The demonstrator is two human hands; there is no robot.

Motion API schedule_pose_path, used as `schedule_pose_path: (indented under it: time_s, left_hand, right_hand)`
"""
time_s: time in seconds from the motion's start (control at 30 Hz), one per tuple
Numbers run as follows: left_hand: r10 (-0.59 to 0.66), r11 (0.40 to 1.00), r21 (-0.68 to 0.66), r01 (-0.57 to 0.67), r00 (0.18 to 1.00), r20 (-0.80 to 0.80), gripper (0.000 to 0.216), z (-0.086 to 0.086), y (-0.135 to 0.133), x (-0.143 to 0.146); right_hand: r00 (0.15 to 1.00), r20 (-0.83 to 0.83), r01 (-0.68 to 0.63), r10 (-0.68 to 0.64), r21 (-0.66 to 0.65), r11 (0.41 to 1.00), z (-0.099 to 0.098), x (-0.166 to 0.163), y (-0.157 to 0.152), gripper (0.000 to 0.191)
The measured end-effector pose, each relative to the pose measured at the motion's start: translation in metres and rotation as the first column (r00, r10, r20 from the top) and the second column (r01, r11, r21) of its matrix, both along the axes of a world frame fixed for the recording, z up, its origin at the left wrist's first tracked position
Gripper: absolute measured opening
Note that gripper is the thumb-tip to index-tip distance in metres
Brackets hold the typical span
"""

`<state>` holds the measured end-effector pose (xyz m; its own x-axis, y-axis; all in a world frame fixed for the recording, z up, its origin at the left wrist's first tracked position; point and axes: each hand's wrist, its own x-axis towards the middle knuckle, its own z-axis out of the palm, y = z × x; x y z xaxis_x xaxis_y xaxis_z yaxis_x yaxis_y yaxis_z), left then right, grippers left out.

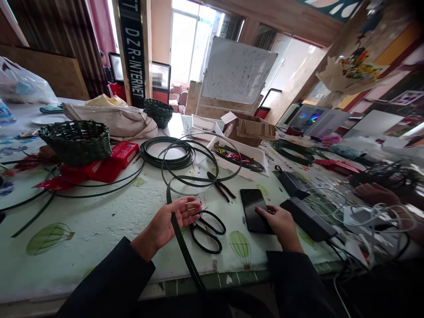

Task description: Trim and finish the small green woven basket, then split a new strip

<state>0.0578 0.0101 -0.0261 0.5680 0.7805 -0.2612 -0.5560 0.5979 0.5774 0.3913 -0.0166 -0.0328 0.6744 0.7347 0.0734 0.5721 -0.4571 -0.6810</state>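
My left hand (177, 216) is palm up with its fingers stretched out. A flat dark green strip (185, 251) runs across its palm beneath the thumb, down past the table's front edge. Beside the fingertips lie black-handled scissors (207, 234), their blades mostly hidden by that hand. My right hand (280, 223) is closed at the right side of a black phone (254, 210), fingertips on its dark screen; its other fingers are hidden. Behind the hands, the strip loops up toward a coil of green strip (167, 152). Pliers with dark red handles (225, 190) lie near the loops.
A woven green basket (77, 141) sits on red boxes at left; a smaller basket (159, 112) stands behind. A white tray (238, 154) holds colourful pieces. Black power bricks (309, 218) and white cables (371, 216) lie right, near another person's hand (377, 194).
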Motion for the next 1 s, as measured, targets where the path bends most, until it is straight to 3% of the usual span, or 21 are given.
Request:
schedule_pose_path:
  time_s: [0.17, 0.3, 0.37, 0.43, 0.57, 0.83, 1.0]
  left_hand:
    - [0.044, 0.998, -0.039, -0.045, 0.998, -0.049, 0.024, 0.003, 0.000, 0.001]
    - [0.022, 0.999, -0.033, -0.024, 0.998, -0.053, 0.024, 0.001, -0.003, 0.004]
    - [-0.032, 0.999, -0.018, 0.032, 0.999, -0.005, 0.026, 0.001, -0.006, 0.006]
    - [-0.025, 1.000, -0.015, 0.026, 0.999, 0.040, 0.024, 0.000, -0.008, 0.007]
    - [0.143, 0.986, -0.086, -0.143, 0.990, -0.003, 0.018, 0.003, -0.006, 0.005]
    - [0.161, 0.986, -0.064, -0.157, 0.984, 0.071, 0.010, 0.003, -0.007, 0.005]
    - [0.141, 0.987, -0.087, -0.137, 0.989, 0.036, 0.006, 0.002, -0.011, 0.004]
  right_hand:
    - [0.956, -0.260, -0.110, 0.137, 0.116, 0.987, 0.006, -0.026, -0.014, 0.052]
    - [0.841, -0.448, -0.169, 0.303, 0.314, 0.934, 0.014, -0.088, -0.037, 0.050]
    - [0.812, -0.446, -0.198, 0.376, 0.396, 0.897, 0.015, -0.126, -0.043, 0.044]
    - [0.814, -0.400, -0.224, 0.422, 0.454, 0.862, 0.011, -0.159, -0.044, 0.039]
    - [0.846, -0.229, -0.309, 0.481, 0.525, 0.793, -0.003, -0.192, -0.043, 0.039]
    - [0.888, 0.054, -0.412, 0.457, 0.534, 0.738, -0.021, -0.187, -0.055, 0.037]
    - [0.862, 0.192, -0.496, 0.469, 0.510, 0.703, -0.022, -0.181, -0.059, 0.036]
